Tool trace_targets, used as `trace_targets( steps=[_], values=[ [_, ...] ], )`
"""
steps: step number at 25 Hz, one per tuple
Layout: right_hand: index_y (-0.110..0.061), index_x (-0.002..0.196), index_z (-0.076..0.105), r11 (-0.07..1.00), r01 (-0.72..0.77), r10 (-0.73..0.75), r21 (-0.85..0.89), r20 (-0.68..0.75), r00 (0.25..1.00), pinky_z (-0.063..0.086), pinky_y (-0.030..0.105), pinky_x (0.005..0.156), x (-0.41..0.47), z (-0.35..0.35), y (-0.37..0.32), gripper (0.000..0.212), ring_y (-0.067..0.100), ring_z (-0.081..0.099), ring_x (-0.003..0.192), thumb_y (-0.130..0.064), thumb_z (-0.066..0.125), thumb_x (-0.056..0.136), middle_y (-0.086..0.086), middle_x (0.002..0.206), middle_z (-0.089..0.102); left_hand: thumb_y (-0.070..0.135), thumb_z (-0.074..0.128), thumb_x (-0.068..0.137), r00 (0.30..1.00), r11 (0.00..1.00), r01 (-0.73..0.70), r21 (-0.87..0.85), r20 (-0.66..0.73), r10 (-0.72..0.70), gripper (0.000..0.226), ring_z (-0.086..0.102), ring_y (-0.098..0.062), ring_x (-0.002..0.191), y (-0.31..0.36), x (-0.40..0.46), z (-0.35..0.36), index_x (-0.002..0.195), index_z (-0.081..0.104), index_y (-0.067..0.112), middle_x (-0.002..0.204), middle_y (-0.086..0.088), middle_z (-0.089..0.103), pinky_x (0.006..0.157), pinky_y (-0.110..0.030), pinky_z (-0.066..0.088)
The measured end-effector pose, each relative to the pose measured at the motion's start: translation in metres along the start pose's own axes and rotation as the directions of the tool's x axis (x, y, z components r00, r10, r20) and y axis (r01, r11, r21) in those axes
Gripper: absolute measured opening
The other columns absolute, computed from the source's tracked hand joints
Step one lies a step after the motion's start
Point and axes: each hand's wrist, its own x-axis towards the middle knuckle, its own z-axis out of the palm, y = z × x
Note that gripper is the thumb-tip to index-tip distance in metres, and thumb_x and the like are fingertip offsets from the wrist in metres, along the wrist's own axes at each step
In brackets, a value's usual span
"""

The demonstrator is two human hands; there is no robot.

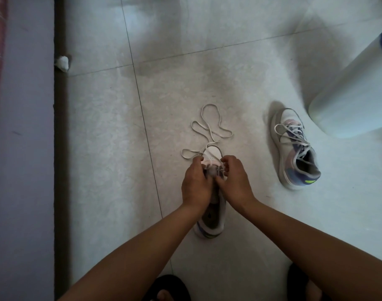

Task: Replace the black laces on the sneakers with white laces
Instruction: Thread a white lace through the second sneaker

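A white sneaker [211,222] with blue trim stands on the tiled floor, toe pointing away from me. My left hand [195,183] and my right hand [234,181] both rest on its front half, fingers pinched around the white lace [209,127] at the lower eyelets. The loose length of that lace lies in loops on the floor beyond the toe. A second sneaker [294,148] lies to the right, laced in white, its opening facing me.
A pale cylindrical container [355,98] stands at the right, close to the second sneaker. A purple wall or furniture side [23,148] runs down the left, with a crumpled white scrap [63,63] at its base. My sandalled feet [166,290] show at the bottom.
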Motion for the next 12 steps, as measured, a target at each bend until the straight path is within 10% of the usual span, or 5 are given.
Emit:
trace_targets(
  steps=[12],
  values=[
    [-0.001,0.098,0.053,0.993,0.106,-0.110,-0.046,-0.095,0.989,0.034,0.010,0.062,-0.0094,0.0055,-0.0048,0.021,0.015,0.048,0.081,0.009,0.052,0.080,0.010,0.106,0.045,0.022,0.052,0.093,0.994,0.981,-0.051,0.189,0.104,0.032,0.064,0.060,-0.023,0.101,0.0021,-0.0036,-0.0076,0.148,0.018,0.022,0.115,-0.006,0.061,0.081,-0.039,0.052]
  ],
)
